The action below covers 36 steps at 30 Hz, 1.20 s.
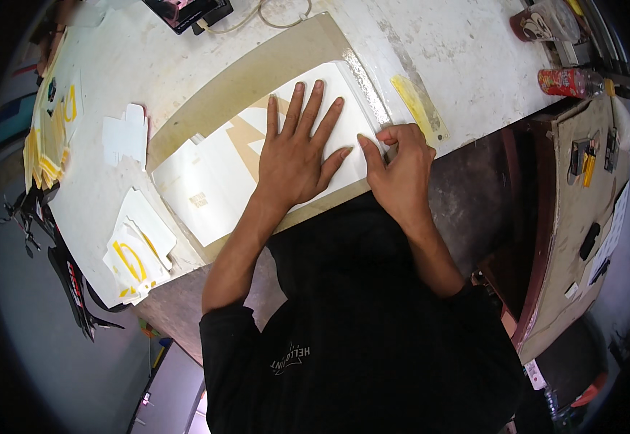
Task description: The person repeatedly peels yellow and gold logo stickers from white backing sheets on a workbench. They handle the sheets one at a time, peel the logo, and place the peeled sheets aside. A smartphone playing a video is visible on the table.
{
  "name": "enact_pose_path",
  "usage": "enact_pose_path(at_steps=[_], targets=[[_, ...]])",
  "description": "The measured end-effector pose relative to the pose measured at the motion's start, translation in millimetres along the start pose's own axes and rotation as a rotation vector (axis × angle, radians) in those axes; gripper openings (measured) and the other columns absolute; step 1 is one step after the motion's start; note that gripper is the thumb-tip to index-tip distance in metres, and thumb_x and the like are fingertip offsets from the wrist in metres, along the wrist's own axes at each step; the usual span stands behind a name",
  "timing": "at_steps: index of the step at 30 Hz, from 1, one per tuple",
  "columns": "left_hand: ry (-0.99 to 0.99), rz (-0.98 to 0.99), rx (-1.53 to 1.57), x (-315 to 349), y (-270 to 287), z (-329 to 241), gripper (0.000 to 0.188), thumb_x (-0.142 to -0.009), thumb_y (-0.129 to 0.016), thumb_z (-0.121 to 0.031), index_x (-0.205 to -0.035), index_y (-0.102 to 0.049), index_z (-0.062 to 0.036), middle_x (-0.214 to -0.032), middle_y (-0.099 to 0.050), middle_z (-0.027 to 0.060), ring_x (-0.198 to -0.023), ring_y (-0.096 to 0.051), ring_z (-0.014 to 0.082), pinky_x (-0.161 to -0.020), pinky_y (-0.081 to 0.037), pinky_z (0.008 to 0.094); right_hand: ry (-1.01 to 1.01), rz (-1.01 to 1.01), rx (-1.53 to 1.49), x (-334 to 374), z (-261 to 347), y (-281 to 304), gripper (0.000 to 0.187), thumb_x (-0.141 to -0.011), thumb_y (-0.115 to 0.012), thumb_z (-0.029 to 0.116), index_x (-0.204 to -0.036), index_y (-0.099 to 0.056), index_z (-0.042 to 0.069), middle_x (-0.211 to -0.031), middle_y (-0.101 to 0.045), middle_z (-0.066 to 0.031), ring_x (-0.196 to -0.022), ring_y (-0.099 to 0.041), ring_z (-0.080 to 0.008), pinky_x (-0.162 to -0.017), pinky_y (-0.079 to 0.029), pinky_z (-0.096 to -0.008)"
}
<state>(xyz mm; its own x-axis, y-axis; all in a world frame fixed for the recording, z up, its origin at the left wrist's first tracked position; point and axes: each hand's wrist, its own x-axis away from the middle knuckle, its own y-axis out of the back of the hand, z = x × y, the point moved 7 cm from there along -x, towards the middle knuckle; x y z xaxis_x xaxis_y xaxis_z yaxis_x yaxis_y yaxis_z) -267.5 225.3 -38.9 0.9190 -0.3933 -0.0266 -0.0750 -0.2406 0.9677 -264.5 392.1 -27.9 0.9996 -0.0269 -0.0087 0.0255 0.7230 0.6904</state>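
A flat white card piece with tan shapes on it lies on a brown board in front of me. My left hand rests palm down on the card, fingers spread, holding nothing. At the card's right end, my right hand has its fingers curled, with thumb and forefinger at the folded edge. Beyond those fingers, a clear glossy strip runs along the board. A yellow, ruler-like strip lies just past my right hand.
White cut pieces with yellow marks sit at the table's left edge, below a small white card stack. Yellow-and-white pieces pile up farther left. A dark device with a cable stands at the back. A red-labelled bottle is at right.
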Motion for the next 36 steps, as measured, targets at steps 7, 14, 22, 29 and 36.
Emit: enact_pose_path(at_steps=[7,14,22,29,36], targets=[[0.016,-0.02,0.039,4,-1,3,0.072,-0.1,-0.058,-0.054,-0.16,-0.043,-0.0152,-0.17,-0.029,0.0198,-0.157,-0.024,0.0425,-0.124,-0.014,0.0676,-0.042,0.004,-0.416,0,-15,-4,0.023,-0.093,-0.081,0.016,-0.098,-0.066,-0.002,-0.078,-0.066,-0.009,-0.071,-0.062,-0.0132,-0.065,-0.051,-0.0305],[-0.011,-0.021,0.075,5,8,3,0.072,-0.103,-0.053,-0.053,-0.161,-0.04,-0.0134,-0.17,-0.027,0.0214,-0.158,-0.021,0.0428,-0.125,-0.012,0.0651,-0.337,0.288,-0.481,-6,-24,-8,0.021,-0.095,-0.078,0.016,-0.092,-0.075,-0.005,-0.074,-0.07,-0.0037,-0.069,-0.059,-0.0072,-0.063,-0.046,-0.0257],[0.016,-0.012,0.07,4,5,3,0.073,-0.101,-0.058,-0.052,-0.16,-0.042,-0.0138,-0.17,-0.027,0.0205,-0.159,-0.02,0.0416,-0.126,-0.011,0.0643,-0.243,0.212,-0.338,-6,-23,-4,0.022,-0.094,-0.077,0.016,-0.087,-0.074,-0.004,-0.067,-0.067,-0.007,-0.061,-0.057,-0.0092,-0.058,-0.045,-0.0295],[-0.005,0.003,0.039,1,4,0,0.071,-0.102,-0.056,-0.051,-0.16,-0.042,-0.0126,-0.17,-0.027,0.0222,-0.159,-0.021,0.0425,-0.126,-0.011,0.0641,-0.026,0.063,-0.201,-3,-2,1,0.015,-0.09,-0.075,0.011,-0.084,-0.072,-0.003,-0.072,-0.069,-0.0159,-0.059,-0.067,-0.0275,-0.058,-0.051,-0.0373],[0.008,-0.006,0.027,3,4,2,0.07,-0.103,-0.054,-0.053,-0.16,-0.043,-0.0152,-0.17,-0.03,0.0188,-0.158,-0.024,0.0403,-0.125,-0.013,0.0646,0.316,-0.03,0.198,11,31,-1,0.015,-0.09,-0.074,0.008,-0.079,-0.064,0.003,-0.073,-0.062,-0.0132,-0.055,-0.065,-0.031,-0.05,-0.05,-0.0408]])
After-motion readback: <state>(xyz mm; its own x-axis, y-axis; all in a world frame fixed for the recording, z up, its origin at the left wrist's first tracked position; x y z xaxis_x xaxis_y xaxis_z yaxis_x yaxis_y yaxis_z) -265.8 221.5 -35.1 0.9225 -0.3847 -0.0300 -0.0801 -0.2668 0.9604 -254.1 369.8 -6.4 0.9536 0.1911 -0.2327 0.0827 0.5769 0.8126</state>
